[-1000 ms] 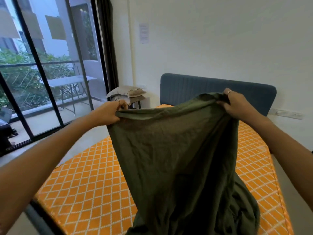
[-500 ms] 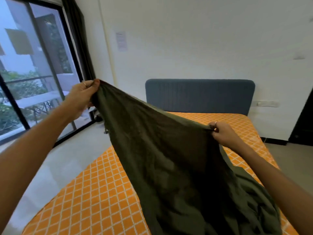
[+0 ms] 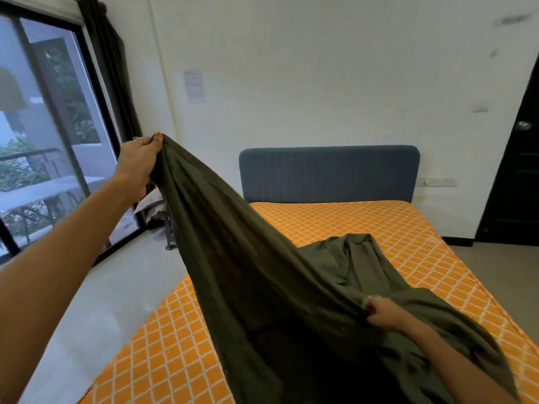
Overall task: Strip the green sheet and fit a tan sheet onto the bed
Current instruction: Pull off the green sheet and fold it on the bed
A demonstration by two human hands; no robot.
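The dark green sheet is off the mattress and stretched between my hands. My left hand pinches one edge high up at the left, near the window. My right hand grips another part low over the bed, at the lower right. The rest of the sheet lies bunched on the bare orange mattress with its white diamond pattern. A blue padded headboard stands at the far end. No tan sheet is in view.
A glass sliding door with a dark curtain fills the left wall. A small table with folded items stands by it, partly hidden by the sheet. A dark door is at the right. Pale floor lies left of the bed.
My left hand has stayed raised at the left while my right hand has dropped lower toward the mattress, pulling the sheet into a slope. The view has turned right.
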